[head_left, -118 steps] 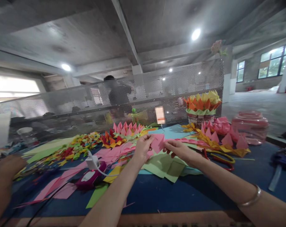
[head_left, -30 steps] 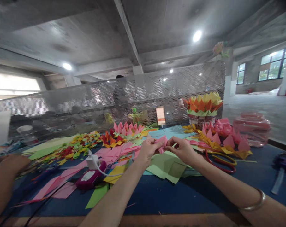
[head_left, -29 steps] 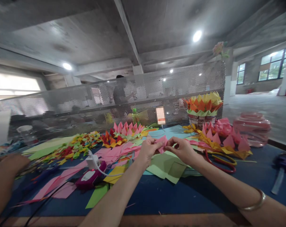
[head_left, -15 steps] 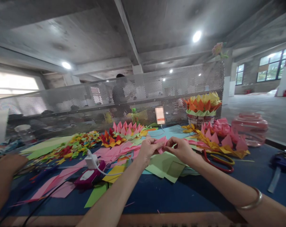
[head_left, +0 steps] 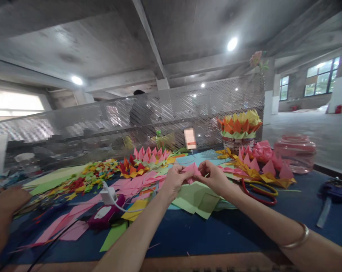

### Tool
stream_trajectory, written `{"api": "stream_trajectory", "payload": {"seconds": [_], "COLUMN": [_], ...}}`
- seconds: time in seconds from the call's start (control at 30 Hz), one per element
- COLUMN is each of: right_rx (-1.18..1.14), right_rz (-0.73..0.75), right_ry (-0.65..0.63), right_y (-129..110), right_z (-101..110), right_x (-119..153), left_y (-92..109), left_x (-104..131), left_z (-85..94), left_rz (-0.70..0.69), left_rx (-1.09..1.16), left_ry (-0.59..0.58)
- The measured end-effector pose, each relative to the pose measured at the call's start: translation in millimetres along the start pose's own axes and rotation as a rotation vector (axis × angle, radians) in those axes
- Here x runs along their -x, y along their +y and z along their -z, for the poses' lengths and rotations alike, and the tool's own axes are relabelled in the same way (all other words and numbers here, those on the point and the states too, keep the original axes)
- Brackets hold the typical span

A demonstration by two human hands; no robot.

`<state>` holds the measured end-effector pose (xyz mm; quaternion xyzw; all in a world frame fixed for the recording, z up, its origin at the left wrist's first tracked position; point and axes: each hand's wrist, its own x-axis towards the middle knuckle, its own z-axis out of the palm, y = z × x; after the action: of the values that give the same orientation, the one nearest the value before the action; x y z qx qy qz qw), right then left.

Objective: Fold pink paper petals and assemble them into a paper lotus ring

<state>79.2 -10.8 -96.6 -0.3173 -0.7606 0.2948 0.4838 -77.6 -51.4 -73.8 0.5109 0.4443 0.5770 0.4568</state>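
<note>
Between my two hands is a folded piece of pink paper (head_left: 191, 172), shaped to a point at the top. My left hand (head_left: 175, 180) pinches its left side with thumb and fingers. On the right side, the fingertips of my right hand (head_left: 213, 176) are closed on the same paper. Below them lie pale green paper sheets (head_left: 192, 196) on the blue table (head_left: 171, 234). Strips of pink paper (head_left: 134, 182) are spread left of my hands. Red- and yellow-handled scissors (head_left: 260, 190) rest beside my right forearm.
A purple power socket (head_left: 107, 215) with a white charger (head_left: 108, 194) stands at left. Behind are folded pink paper petals (head_left: 151, 154) and a paper-flower basket (head_left: 240, 130). A pink jar (head_left: 295, 155) and a glue gun (head_left: 332, 190) sit at right. Another person's hand (head_left: 9, 204) reaches in at far left.
The pink paper has turned slightly, so its point faces more upward and more of its front shows. Both my hands keep hold of it. The whole view has shifted a little.
</note>
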Motion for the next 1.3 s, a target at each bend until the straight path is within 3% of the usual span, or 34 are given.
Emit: {"api": "stream_trajectory", "payload": {"seconds": [0.27,0.47,0.57,0.73,0.83,1.1,1.3], "right_rx": [-0.229,-0.322,-0.344,-0.34,-0.355,-0.366,-0.261], "right_rz": [-0.069,-0.079,-0.111,-0.171,-0.239,-0.179,-0.157], "right_ry": [-0.058,-0.023,-0.037,-0.217,-0.22,-0.252,-0.217], "right_y": [-5,-6,-6,-14,-22,-26,-16], "right_z": [2,0,-1,-5,-7,-9,-9], "right_x": [0,1,2,8,12,17,13], "left_y": [2,5,3,0,0,5,9], "left_x": [-2,0,-2,-4,-1,11,12], "left_z": [2.5,-0.3,0.9,1.9,-2.6,-14.6,-14.3], "left_rz": [0.004,0.015,-0.046,-0.213,-0.248,-0.173,-0.09], "left_rx": [0.002,0.021,0.03,-0.018,-0.06,0.062,0.12], "left_ry": [0.009,0.023,0.092,0.2,0.207,0.083,0.101]}}
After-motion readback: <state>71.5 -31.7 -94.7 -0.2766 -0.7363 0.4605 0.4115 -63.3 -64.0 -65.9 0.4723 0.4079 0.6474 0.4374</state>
